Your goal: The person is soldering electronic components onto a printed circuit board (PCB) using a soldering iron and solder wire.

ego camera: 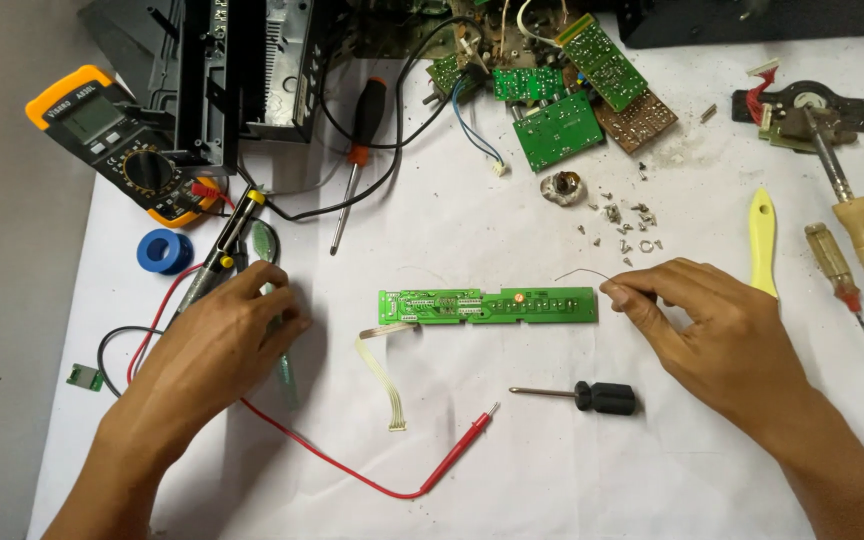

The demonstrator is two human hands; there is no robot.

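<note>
Lying closest to the viewer, just below the right hand point(712, 325), is a stubby black-handled screwdriver point(592, 397), and to its left a red test probe point(460, 440) is trailing its lead back toward the left hand point(227, 325). Both tools are resting untouched.

Between the two hands a long green circuit board point(487, 306) is lying flat on the white sheet point(512, 480), a pale ribbon cable point(380, 375) curling away from its left end. Judging by the loose screws point(627, 228) scattered above the right hand and the other boards point(567, 105) heaped farther off, the stripping-down looks finished, while work on this board seems only to be starting.

That right hand is pinching a thin wire point(584, 274) between thumb and fingertips, right at the board's right end, the remaining fingers curled loosely. Meanwhile the left hand is closing around a slim pen-shaped tool point(220, 250) whose tip is pointing up toward the yellow meter point(117, 140); a greenish handle is showing under its fingers, though I cannot tell what it is.
</note>
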